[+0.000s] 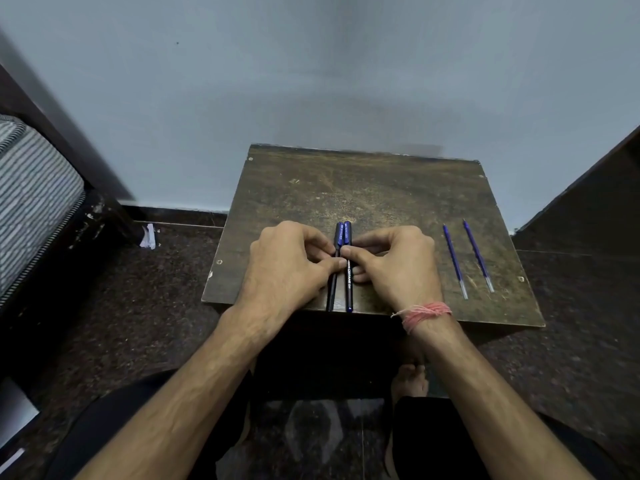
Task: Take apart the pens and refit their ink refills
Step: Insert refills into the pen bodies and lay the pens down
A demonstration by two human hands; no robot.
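Note:
Two dark blue capped pens lie side by side at the middle of a small wooden table (363, 188), pointing away from me. My left hand (287, 265) pinches the left pen (333, 289) with thumb and fingers. My right hand (394, 265) pinches the right pen (348, 289), which carries white lettering. Both pens rest on the tabletop and my fingers hide their middles. Two blue ink refills (454, 261) (478, 254) lie loose on the table to the right, side by side, a little apart from my right hand.
The table stands against a pale wall. A striped mattress (31, 202) on a dark frame is at the left, dark furniture (588, 195) at the right. A scrap of paper (149, 236) lies on the dark speckled floor. My knees and a foot show below the table.

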